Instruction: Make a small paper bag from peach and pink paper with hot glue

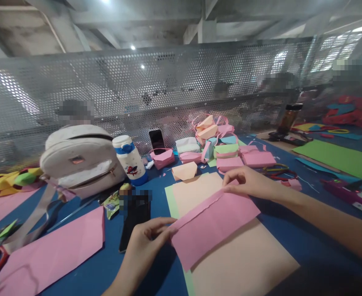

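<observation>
A pink sheet of paper with a narrow folded strip along its upper edge is held between my two hands. My left hand pinches its left corner between thumb and fingers. At the upper right end, my right hand grips the folded edge, fingers curled. Below the pink sheet lies a larger peach sheet, with a light green sheet showing along its left side. Just beyond the sheets sits a small peach folded paper bag.
Several folded paper bags are piled at the back. A white backpack, a bottle and a dark phone stand or lie to the left, near another pink sheet. Right are green paper and a purple tool. A perforated metal panel rises behind.
</observation>
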The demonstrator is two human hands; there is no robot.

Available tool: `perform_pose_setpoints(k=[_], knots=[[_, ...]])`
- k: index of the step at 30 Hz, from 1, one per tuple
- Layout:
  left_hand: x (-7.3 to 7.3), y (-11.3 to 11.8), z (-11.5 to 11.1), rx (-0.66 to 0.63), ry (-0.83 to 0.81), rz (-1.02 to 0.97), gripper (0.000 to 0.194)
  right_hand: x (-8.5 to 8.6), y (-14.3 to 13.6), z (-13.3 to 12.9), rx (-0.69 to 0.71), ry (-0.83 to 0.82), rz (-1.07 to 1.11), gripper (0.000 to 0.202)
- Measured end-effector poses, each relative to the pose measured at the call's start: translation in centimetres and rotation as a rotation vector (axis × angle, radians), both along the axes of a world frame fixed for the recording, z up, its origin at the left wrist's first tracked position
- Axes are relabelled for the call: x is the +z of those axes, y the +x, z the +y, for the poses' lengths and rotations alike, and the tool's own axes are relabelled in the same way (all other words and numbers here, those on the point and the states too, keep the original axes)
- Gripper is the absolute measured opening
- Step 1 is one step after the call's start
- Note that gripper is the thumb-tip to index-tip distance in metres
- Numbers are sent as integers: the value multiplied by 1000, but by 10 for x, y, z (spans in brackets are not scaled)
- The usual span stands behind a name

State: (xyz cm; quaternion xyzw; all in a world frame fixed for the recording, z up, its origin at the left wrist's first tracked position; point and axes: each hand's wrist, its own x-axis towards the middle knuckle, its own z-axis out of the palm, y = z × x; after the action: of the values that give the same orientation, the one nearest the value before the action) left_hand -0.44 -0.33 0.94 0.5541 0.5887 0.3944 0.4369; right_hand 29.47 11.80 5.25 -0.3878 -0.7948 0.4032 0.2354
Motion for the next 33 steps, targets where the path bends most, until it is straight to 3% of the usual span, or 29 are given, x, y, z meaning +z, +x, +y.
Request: perform_pose_setpoints(k=[5, 12, 21, 27, 33], knots=[[5, 0, -4, -62, 89, 113, 35, 0, 4, -7, 63, -61, -24, 30], [9, 0, -4, -135, 111, 230, 45, 2, 6, -18, 117, -23, -85, 29], [0, 0, 4, -176, -72, 51, 35, 3, -1, -16, 121, 31, -173, 21], [-7, 10, 12, -160, -50, 29, 32, -10, -26, -21, 149, 167, -329, 18], [-4, 6, 7, -228, -67, 67, 24, -16, -48, -21, 175, 422, -519, 18]])
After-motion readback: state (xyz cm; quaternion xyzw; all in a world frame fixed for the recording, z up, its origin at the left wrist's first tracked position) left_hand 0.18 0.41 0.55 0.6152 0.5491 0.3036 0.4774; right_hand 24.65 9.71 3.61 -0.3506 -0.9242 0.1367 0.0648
